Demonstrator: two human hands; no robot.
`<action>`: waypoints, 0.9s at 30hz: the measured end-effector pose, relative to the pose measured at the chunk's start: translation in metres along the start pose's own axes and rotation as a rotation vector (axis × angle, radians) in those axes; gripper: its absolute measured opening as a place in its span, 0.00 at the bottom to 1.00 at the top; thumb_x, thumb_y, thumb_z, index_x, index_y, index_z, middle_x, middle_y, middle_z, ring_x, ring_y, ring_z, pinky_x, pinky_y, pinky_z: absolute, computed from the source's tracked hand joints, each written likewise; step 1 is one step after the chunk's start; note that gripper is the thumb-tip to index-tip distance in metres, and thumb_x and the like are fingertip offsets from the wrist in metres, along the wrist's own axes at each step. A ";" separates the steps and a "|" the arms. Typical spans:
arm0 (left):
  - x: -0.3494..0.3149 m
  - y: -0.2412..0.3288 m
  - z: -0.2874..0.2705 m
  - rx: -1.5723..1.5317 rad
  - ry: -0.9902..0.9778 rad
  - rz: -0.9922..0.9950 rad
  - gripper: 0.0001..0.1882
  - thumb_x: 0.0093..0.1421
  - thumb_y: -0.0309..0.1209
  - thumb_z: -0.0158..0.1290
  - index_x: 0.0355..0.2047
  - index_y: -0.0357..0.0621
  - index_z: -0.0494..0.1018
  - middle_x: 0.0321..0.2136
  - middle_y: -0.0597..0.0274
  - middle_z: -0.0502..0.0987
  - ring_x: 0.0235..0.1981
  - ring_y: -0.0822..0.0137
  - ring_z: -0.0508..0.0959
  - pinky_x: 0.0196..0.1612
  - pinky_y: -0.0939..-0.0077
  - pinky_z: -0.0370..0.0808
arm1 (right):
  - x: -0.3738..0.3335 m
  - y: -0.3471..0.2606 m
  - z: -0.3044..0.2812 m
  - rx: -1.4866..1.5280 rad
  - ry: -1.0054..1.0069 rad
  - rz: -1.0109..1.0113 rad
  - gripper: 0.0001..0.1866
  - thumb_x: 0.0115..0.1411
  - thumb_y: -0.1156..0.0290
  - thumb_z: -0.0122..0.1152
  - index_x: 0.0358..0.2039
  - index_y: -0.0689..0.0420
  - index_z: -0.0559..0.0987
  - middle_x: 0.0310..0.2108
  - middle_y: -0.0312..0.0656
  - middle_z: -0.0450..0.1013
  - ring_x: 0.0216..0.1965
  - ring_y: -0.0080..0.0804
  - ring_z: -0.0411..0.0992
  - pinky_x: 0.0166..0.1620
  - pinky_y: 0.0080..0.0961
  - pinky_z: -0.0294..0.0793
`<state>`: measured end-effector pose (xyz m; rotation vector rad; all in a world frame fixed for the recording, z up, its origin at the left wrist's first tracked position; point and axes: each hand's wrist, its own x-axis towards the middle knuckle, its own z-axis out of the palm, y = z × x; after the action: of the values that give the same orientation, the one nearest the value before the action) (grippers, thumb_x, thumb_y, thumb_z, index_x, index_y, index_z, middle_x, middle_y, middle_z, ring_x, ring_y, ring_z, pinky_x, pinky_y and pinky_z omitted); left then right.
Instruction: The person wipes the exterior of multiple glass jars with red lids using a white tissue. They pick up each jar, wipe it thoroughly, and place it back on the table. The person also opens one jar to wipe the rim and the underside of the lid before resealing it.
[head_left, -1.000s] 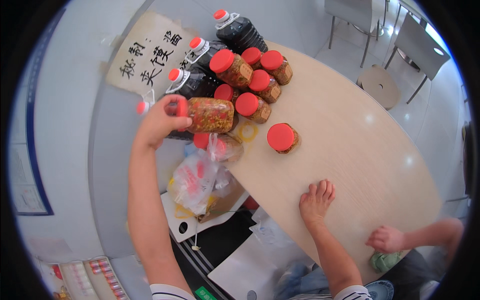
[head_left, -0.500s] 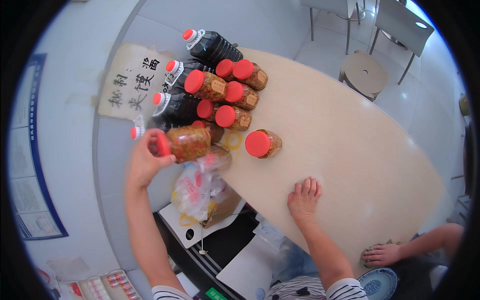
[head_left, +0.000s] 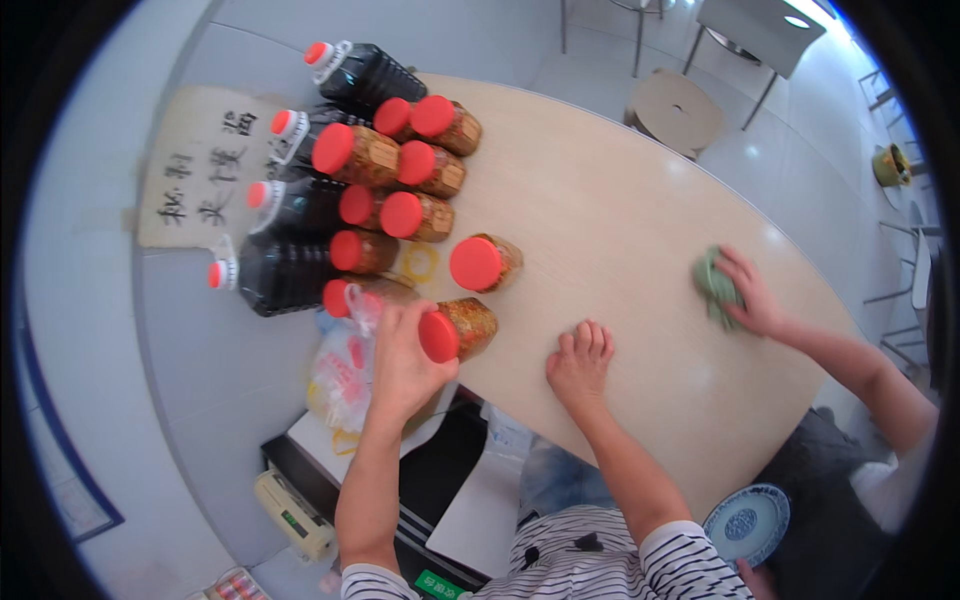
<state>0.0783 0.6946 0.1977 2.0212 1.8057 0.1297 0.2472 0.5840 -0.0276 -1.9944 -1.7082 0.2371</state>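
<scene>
My left hand [head_left: 403, 362] grips the red lid of a jar [head_left: 472, 325] of chunky orange-brown sauce at the table's near left edge. Whether the jar's base touches the tabletop, I cannot tell. Resting on the table, my right hand [head_left: 582, 365] has its fingers curled down, and what is under them, if anything, is hidden. A second sauce jar [head_left: 487, 263] stands alone just beyond the held one. Behind, several more red-lidded jars [head_left: 420, 216] are grouped, some raised above others. Large dark-liquid bottles [head_left: 290, 275] with red caps line the wall side.
At the right, another person's hand [head_left: 757, 297] presses a green cloth [head_left: 716, 285] on the pale table [head_left: 640, 230]. That person also has a blue-patterned plate [head_left: 745, 525] low at the edge. Plastic bags [head_left: 340, 375] bulge beside the jars. A stool [head_left: 675, 110] stands beyond the table.
My left hand has brought the jar rightward from near the bottles to the table's edge. The other person's hand has moved the cloth farther across the table. My view has shifted slightly.
</scene>
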 end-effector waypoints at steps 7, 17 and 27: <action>-0.019 -0.011 0.023 -0.057 0.035 0.041 0.33 0.38 0.27 0.65 0.48 0.41 0.70 0.43 0.50 0.71 0.47 0.49 0.73 0.52 0.61 0.73 | 0.002 -0.003 -0.004 0.032 0.063 0.019 0.14 0.44 0.72 0.61 0.34 0.56 0.75 0.49 0.48 0.66 0.59 0.47 0.61 0.64 0.53 0.57; -0.054 -0.058 0.020 -0.417 -0.053 -0.173 0.33 0.38 0.31 0.68 0.47 0.41 0.71 0.44 0.49 0.75 0.47 0.53 0.76 0.53 0.63 0.73 | 0.006 -0.003 -0.043 0.448 0.166 0.138 0.15 0.42 0.82 0.56 0.34 0.57 0.74 0.42 0.46 0.69 0.51 0.48 0.66 0.56 0.43 0.65; -0.119 -0.004 -0.049 -0.384 0.088 -0.160 0.32 0.38 0.27 0.70 0.47 0.44 0.72 0.38 0.61 0.76 0.42 0.67 0.77 0.47 0.72 0.76 | -0.054 -0.015 -0.140 0.945 0.040 0.517 0.12 0.52 0.85 0.52 0.38 0.61 0.75 0.41 0.44 0.71 0.42 0.32 0.73 0.41 0.27 0.78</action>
<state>0.0400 0.5916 0.2652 1.6209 1.8215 0.4844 0.2853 0.4974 0.0893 -1.6024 -0.7484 0.9637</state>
